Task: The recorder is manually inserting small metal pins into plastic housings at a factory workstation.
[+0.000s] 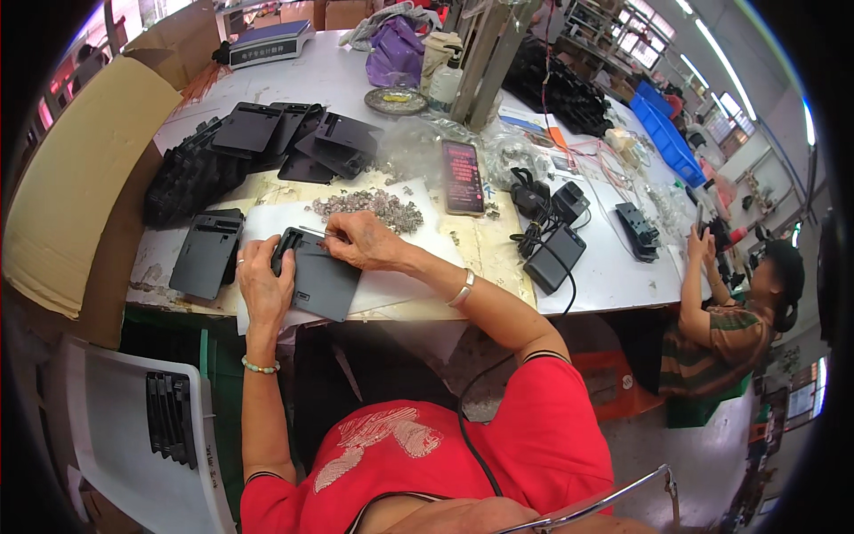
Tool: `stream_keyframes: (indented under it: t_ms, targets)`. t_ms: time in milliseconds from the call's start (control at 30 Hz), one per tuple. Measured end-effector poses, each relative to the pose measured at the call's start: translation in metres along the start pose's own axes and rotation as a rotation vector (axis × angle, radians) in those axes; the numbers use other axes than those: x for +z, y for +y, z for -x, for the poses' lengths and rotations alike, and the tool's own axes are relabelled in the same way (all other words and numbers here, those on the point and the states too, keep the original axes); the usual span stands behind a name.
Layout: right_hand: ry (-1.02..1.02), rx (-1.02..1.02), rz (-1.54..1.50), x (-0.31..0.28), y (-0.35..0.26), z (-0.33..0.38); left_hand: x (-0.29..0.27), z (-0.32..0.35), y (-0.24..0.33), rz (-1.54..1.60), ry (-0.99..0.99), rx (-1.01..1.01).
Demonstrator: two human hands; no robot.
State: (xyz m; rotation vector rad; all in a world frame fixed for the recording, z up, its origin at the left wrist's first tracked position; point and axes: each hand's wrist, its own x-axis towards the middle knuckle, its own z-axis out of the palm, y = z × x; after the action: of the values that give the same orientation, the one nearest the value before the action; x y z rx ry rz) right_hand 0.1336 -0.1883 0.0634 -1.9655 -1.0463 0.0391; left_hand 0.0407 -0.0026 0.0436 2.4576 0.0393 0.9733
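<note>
My left hand (265, 278) grips the left edge of a black plastic panel (326, 285), its fingers closed round the rim. The panel lies tilted on a white sheet at the table's front. Over the panel's upper end, my right hand (363, 240) pinches a thin metal tool (311, 231); its exact kind is too small to tell. Just beyond that hand, a pile of small metal parts (378, 206) is spread on the white sheet (427, 222). Left of my left hand, more black panels (206, 254) lie stacked.
Further black panels (338, 142) are heaped behind, beside a cardboard box (80, 178). A phone (463, 178) and black power adapters (553, 258) with cables lie to the right. A grey bin (133, 392) stands at lower left. Another person (725, 329) sits at the far right.
</note>
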Motion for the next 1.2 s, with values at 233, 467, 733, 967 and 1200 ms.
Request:
stream_keyframes:
  t_ms: [233, 467, 733, 967, 1200]
  targets:
    - [-0.019, 0.055, 0.156, 0.005, 0.001, -0.026, 0.008, 0.003, -0.007, 0.076, 0.063, -0.072]
    - [0.014, 0.086, 0.12, 0.015, -0.003, -0.039, 0.004, 0.005, -0.006, 0.054, 0.099, -0.103]
    - [-0.034, 0.073, 0.223, 0.019, -0.006, -0.051, 0.001, 0.009, -0.004, 0.065, 0.089, -0.134]
    - [-0.069, 0.028, 0.272, 0.02, -0.01, -0.052, 0.002, 0.009, -0.004, 0.092, 0.06, -0.142]
    - [-0.047, 0.009, 0.352, 0.027, -0.017, -0.056, 0.001, 0.008, -0.007, 0.095, 0.082, -0.133]
